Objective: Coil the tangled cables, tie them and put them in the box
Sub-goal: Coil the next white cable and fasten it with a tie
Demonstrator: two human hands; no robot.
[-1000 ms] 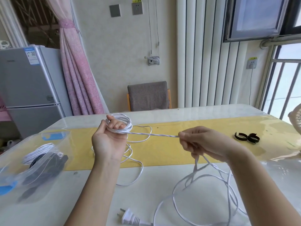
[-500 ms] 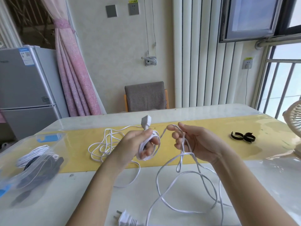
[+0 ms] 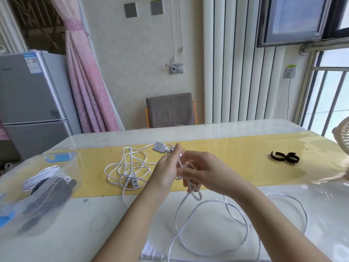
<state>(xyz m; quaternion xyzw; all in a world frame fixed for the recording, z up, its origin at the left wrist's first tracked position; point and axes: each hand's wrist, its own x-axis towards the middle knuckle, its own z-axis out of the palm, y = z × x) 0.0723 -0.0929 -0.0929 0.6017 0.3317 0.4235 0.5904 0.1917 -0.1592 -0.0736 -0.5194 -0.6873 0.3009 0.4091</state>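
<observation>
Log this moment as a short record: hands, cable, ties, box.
left hand: grips the white cable just below its socket end
right hand: fingers curled round the same cable, close to the left hand
loose loops: on the table, ending in a plug at the near edge
tangled heap: on the yellow strip, left of the hands
black ties: far right, untouched
clear box: far left, holds coiled cables
</observation>
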